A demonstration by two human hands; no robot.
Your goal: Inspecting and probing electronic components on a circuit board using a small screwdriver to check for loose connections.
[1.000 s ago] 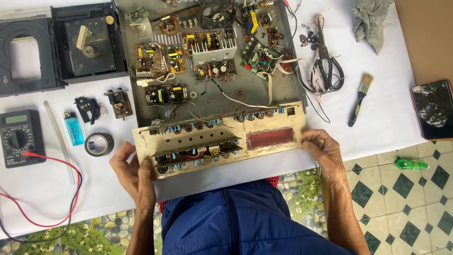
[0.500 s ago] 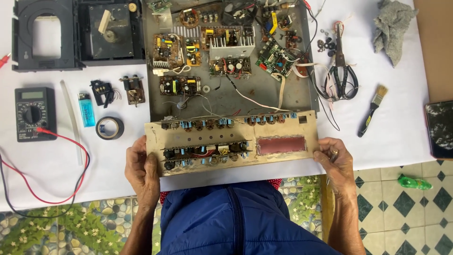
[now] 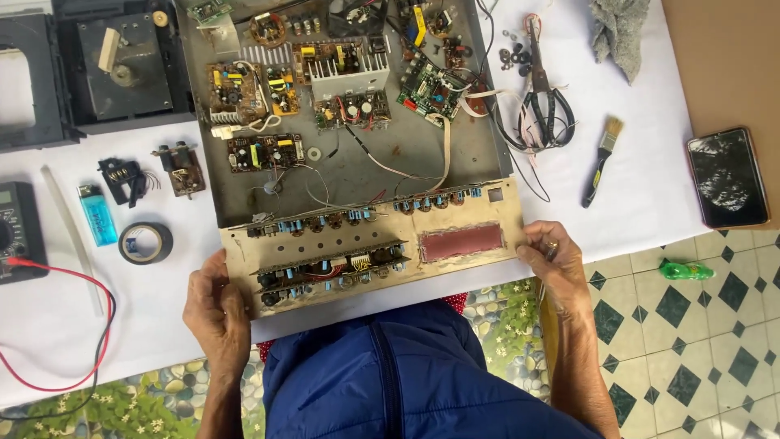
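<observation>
Fingers of the left hand (image 3: pixel 213 313) and right hand (image 3: pixel 552 260) stay clamped on the front panel's (image 3: pixel 374 248) ends. Since a second ago it has tilted further flat, off the open amplifier chassis (image 3: pixel 366 162).

The counter (image 3: pixel 650 187) is covered in white and carries an opened amplifier chassis (image 3: pixel 349 171) at centre, with a black disc-drive housing (image 3: pixel 89 73) at its upper left. To the left lie a multimeter (image 3: pixel 18 232) with a red lead (image 3: pixel 73 325), a blue lighter (image 3: pixel 97 215), a roll of black tape (image 3: pixel 145 242) and two small loose parts (image 3: pixel 150 175). To the right lie pliers (image 3: pixel 543 97), a paintbrush (image 3: pixel 601 158), a grey rag (image 3: pixel 619 31) and a phone (image 3: pixel 726 176).
</observation>
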